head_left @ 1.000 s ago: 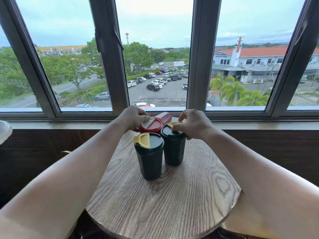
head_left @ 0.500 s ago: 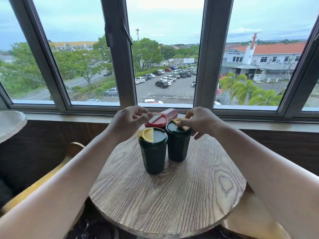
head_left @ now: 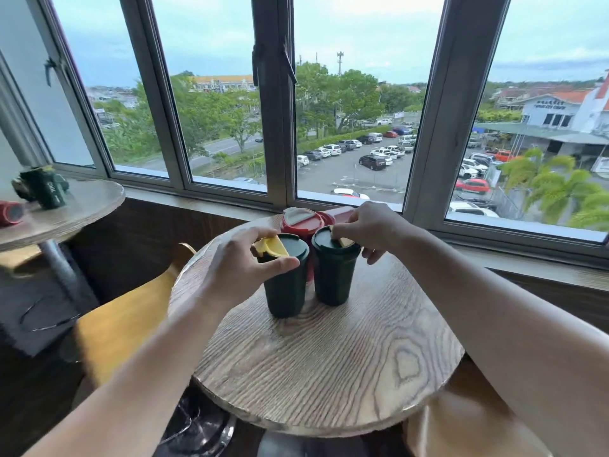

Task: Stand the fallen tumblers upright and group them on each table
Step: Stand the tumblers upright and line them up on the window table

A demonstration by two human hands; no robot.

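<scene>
Two dark green tumblers stand upright side by side on the round wooden table [head_left: 329,374]. My left hand [head_left: 242,267] grips the rim and yellow lid flap of the left green tumbler [head_left: 285,291]. The fingertips of my right hand [head_left: 374,229] pinch the yellow flap on the lid of the right green tumbler [head_left: 333,278]. Just behind them stands a red tumbler [head_left: 301,222] with a grey flap. Another red shape [head_left: 341,212] lies behind it, partly hidden by my right hand.
A second round table [head_left: 82,206] at the far left holds fallen green tumblers [head_left: 43,189] and a red tumbler [head_left: 10,213] on its side. A yellow chair seat [head_left: 122,321] sits between the tables. The window sill [head_left: 527,258] runs close behind.
My left hand has left the red tumbler and come onto the left green tumbler. The view has swung left, which brings the second table into sight.
</scene>
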